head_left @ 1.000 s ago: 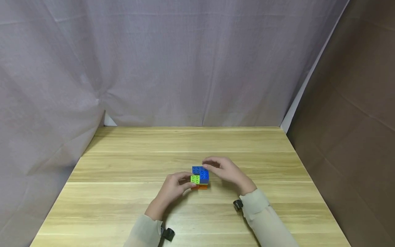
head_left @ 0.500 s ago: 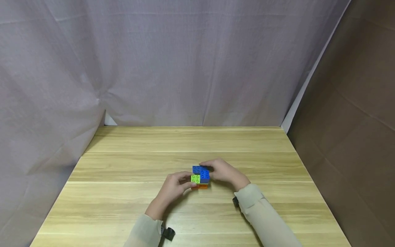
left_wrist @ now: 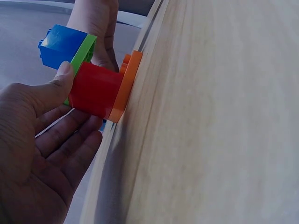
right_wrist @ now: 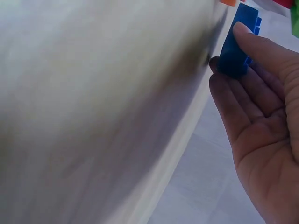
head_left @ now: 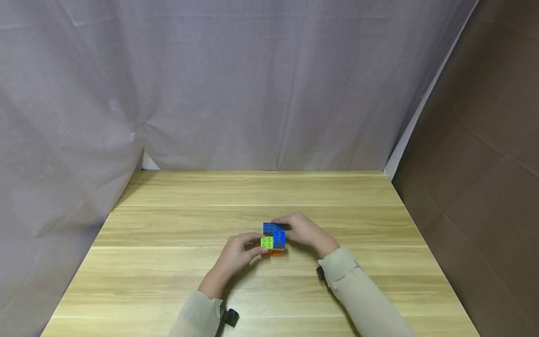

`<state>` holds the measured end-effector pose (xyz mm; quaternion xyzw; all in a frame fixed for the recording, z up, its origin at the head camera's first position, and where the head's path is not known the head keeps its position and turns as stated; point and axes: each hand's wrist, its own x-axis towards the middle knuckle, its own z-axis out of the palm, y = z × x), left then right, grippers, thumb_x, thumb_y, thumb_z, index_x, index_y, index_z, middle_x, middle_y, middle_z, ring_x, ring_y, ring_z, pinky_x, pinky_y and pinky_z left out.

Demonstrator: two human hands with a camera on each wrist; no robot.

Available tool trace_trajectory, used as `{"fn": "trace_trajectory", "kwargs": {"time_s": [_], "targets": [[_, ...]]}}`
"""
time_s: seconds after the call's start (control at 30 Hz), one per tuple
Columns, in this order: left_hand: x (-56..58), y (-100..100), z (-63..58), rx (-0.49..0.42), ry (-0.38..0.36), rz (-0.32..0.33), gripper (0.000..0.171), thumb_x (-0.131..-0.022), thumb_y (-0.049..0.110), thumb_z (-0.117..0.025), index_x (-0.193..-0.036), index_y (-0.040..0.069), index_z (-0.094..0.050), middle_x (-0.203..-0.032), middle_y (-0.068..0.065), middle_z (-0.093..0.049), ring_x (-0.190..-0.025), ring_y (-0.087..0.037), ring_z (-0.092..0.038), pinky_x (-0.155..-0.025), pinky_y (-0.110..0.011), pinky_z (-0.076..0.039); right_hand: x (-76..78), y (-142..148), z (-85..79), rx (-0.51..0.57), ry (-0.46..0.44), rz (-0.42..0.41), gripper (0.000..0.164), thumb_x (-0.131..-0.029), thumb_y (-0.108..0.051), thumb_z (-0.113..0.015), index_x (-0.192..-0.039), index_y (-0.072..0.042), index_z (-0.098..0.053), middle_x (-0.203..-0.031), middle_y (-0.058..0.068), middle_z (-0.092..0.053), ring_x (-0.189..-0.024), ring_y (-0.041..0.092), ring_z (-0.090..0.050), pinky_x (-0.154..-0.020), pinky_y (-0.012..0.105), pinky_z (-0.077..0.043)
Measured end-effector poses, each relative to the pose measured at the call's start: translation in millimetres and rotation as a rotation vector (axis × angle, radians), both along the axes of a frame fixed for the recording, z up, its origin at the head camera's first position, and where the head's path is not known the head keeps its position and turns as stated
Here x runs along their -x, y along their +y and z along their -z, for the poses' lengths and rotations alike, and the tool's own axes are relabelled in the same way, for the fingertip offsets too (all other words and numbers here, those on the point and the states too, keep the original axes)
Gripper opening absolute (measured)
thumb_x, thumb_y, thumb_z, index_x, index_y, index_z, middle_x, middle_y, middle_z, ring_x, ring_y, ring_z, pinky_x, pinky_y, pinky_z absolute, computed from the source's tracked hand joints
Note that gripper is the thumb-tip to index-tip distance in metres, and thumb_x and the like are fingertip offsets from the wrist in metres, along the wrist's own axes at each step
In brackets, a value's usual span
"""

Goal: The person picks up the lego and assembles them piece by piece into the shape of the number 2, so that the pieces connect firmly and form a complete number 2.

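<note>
My left hand pinches a small stack of toy building bricks near the table's middle. An orange plate forms its base, under a red brick. Above the red lies a light green plate, topped by a blue brick. The left thumb presses near the green and red parts. Behind the stack, my right hand grips a longer blue brick between thumb and fingers. Part of that brick is hidden by the right hand in the head view. Whether it touches the stack I cannot tell.
A light wooden table lies under both hands. Grey cloth hangs behind it and at the left, with a brown cloth panel along the right. Each wrist carries a small black camera, such as the left wrist camera.
My right hand has come down and left from over the blue bricks and now grips the longer one, which sits slightly farther back. The left hand keeps its hold on the stack.
</note>
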<state>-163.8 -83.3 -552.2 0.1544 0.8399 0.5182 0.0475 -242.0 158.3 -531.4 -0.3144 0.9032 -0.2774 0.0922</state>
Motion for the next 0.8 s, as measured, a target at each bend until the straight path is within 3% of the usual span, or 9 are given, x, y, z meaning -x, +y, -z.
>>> {"fn": "trace_trajectory", "kwargs": {"time_s": [0.27, 0.53, 0.8], "targets": [[0.0, -1, 0.2, -0.007, 0.0, 0.003, 0.035, -0.087, 0.039, -0.079, -0.118, 0.024, -0.074, -0.115, 0.008, -0.072, -0.103, -0.009, -0.069, -0.092, -0.032, -0.056, -1.9, 3, -10.6, 0.023, -0.001, 0.046, 0.038, -0.093, -0.017, -0.074, -0.131, -0.013, -0.068, -0.128, 0.003, -0.068, -0.116, 0.018, -0.064, -0.099, 0.038, -0.053], [-1.2, -1, 0.6, 0.022, 0.01, -0.001, 0.038, -0.087, 0.043, -0.077, -0.118, 0.023, -0.073, -0.116, 0.006, -0.072, -0.104, -0.012, -0.069, -0.093, -0.036, -0.056, -6.0, 8, -21.9, 0.037, 0.066, 0.038, 0.041, -0.093, -0.024, -0.075, -0.132, -0.014, -0.067, -0.13, 0.003, -0.067, -0.116, 0.017, -0.063, -0.097, 0.039, -0.054], [0.2, -2, 2.0, 0.025, 0.017, -0.002, 0.039, -0.087, 0.044, -0.078, -0.118, 0.022, -0.073, -0.117, 0.005, -0.072, -0.105, -0.013, -0.068, -0.093, -0.037, -0.056, -16.5, 10, -45.8, 0.102, 0.075, 0.035, 0.043, -0.094, -0.026, -0.074, -0.134, -0.012, -0.066, -0.131, 0.003, -0.066, -0.11, 0.016, -0.065, -0.09, 0.04, -0.058]]}}
